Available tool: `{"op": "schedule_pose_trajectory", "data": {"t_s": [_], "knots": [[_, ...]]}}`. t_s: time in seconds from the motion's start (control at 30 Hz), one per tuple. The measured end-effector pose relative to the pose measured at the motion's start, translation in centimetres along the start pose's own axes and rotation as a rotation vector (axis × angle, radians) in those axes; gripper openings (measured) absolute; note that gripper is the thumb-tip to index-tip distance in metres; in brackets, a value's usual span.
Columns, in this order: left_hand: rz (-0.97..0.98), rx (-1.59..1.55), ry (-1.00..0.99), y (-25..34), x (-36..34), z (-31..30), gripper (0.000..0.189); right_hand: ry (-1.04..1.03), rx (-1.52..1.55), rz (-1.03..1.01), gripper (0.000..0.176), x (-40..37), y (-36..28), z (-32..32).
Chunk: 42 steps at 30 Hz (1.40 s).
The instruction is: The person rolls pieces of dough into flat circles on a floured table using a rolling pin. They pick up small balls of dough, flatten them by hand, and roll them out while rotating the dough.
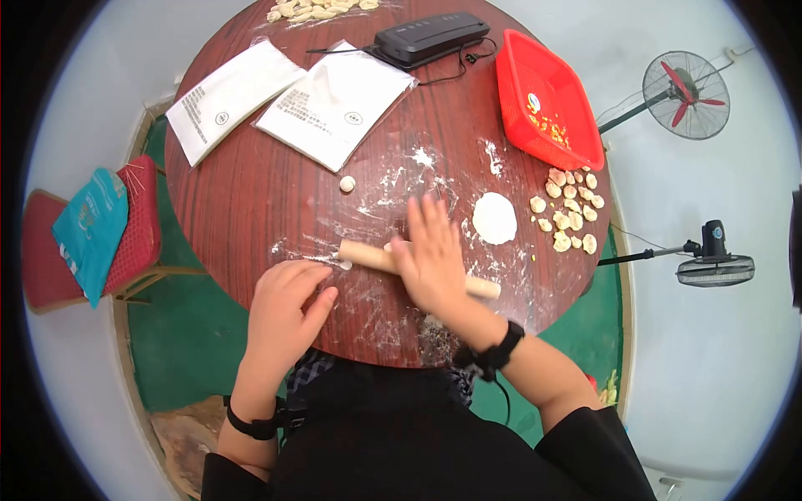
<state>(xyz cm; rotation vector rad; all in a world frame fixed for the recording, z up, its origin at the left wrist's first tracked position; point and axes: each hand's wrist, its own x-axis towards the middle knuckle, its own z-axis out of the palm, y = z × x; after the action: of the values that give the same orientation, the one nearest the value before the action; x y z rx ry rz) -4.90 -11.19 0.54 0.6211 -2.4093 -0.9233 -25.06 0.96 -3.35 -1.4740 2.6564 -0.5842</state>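
My right hand (433, 255) lies flat across a wooden rolling pin (366, 255), fingers stretched out and pressing on its middle. A bit of white dough shows at the pin, partly hidden by the hand. My left hand (288, 305) rests by the near edge of the table, thumb apart from the loosely bent fingers. Its fingertips are close to a small white piece of dough (345, 265) by the pin's left end. A flat round dough wrapper (494, 219) lies to the right, and a small dough ball (347, 184) sits farther back.
On the round wooden table (225, 200), dusted with flour, are two white packets (342, 104), a black appliance (430, 37) with a cord, a red basket (551, 100) and several small dough pieces (572, 209). More pieces (317, 10) lie at the back. A chair (138, 225) stands left.
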Motion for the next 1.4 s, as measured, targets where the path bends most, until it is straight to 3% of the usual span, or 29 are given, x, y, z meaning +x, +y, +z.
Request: {"op": "schedule_pose_trajectory", "data": {"t_s": [0.03, 0.1, 0.13, 0.2, 0.23, 0.27, 0.33, 0.47, 0.53, 0.73, 0.83, 0.97, 1.03, 1.13, 1.2, 1.27, 1.4], "knots": [[0.016, -0.023, -0.036, 0.3, 0.2, 0.3, 0.025, 0.018, 0.028, 0.066, 0.065, 1.9, 0.8, 0.1], [0.068, -0.015, -0.078, 0.9, 0.5, 1.1, 0.025, 0.33, 0.157, 0.063, 0.055, 4.7, 3.3, 1.5], [0.112, -0.016, -0.112, 0.9, 0.7, 1.5, 0.025, 0.342, 0.164, 0.063, 0.055, 5.1, 3.6, 0.4], [0.115, 0.037, -0.156, 0.9, 0.8, 2.6, 0.031, 0.11, 0.428, 0.059, 0.038, 5.5, 4.2, -2.7], [0.14, 0.098, -0.144, 1.2, 0.9, 3.1, 0.035, 0.106, 0.355, 0.044, 0.025, 4.9, 4.1, -3.0], [0.165, 0.16, -0.133, 1.3, 1.0, 3.5, 0.039, 0.11, 0.359, 0.041, 0.025, 3.8, 3.9, -3.7], [0.136, 0.176, -0.212, 1.0, 1.2, 4.1, 0.047, -0.1, 0.053, -0.09, 0.027, 1.4, 3.7, -4.8], [0.209, 0.31, -0.252, 1.5, 2.4, 6.2, 0.056, -0.145, 0.035, -0.025, 0.028, 0.4, 5.7, -4.4], [0.25, 0.342, -0.29, 2.7, 2.7, 7.2, 0.059, -0.086, 0.085, 0.037, 0.026, -0.1, 6.1, -4.5], [0.651, 0.251, -0.637, 4.1, -0.4, 10.8, 0.067, 0.032, 0.263, 0.308, 0.026, -1.7, 6.7, -9.2], [0.725, 0.324, -0.638, 3.0, 0.2, 11.1, 0.068, 0.17, 0.361, 0.416, 0.026, -3.1, 8.0, -10.8], [0.587, 0.517, -0.479, 2.0, 3.2, 10.3, 0.069, 0.212, 0.465, 0.501, 0.024, -5.2, 9.7, -11.8], [0.353, 0.675, -0.322, 1.7, 4.2, 10.3, 0.069, 0.214, 0.493, 0.526, 0.024, -6.0, 10.2, -11.6], [0.204, 0.66, -0.277, 1.9, 4.0, 11.1, 0.069, 0.216, 0.515, 0.557, 0.023, -6.8, 10.4, -11.2], [0.227, 0.615, -0.33, 3.2, 2.6, 11.6, 0.068, 0.217, 0.512, 0.564, 0.023, -7.1, 10.4, -11.0], [0.376, 0.419, -0.535, 4.3, 0.9, 11.6, 0.067, 0.229, 0.552, 0.567, 0.023, -7.3, 10.4, -10.8], [0.572, 0.191, -0.667, 4.7, 0.1, 11.0, 0.064, 0.238, 0.553, 0.555, 0.023, -7.2, 10.5, -10.4]]}}
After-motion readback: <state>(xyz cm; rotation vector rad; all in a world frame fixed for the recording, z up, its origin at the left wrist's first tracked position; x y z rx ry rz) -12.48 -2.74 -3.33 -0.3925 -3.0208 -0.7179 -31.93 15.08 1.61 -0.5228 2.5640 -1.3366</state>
